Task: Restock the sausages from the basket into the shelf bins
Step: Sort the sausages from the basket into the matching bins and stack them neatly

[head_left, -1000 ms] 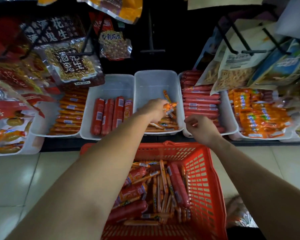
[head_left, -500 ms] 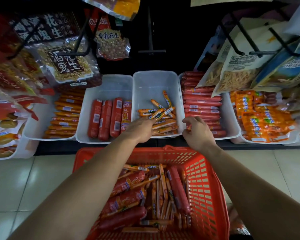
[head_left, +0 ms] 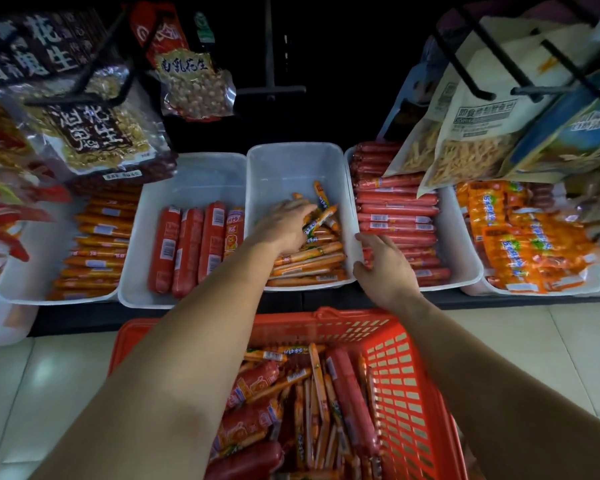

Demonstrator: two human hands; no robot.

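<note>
A red plastic basket [head_left: 407, 393] on the floor below me holds several thin orange and thick red sausages [head_left: 312, 407]. Above it, the middle white bin [head_left: 291, 168] has thin orange sausages [head_left: 309, 261] piled at its front. My left hand [head_left: 284, 226] reaches into this bin, its fingers stretched out flat on the pile and touching a few slanted sausages. At the bin's front right corner, my right hand [head_left: 383, 268] curls finger and thumb round the rim.
White bins stand side by side on the low shelf: orange sausages [head_left: 94, 244] far left, thick red sausages [head_left: 187, 247], long red sausages [head_left: 399, 216] on the right, orange packs [head_left: 527, 237] far right. Snack bags [head_left: 94, 133] on hooks overhang the bins. Pale floor tiles [head_left: 42, 393] flank the basket.
My left hand let its sausages drop into the middle bin, drew back to the bin's front, then reached forward again over the pile. My right hand stayed at the bin's corner.
</note>
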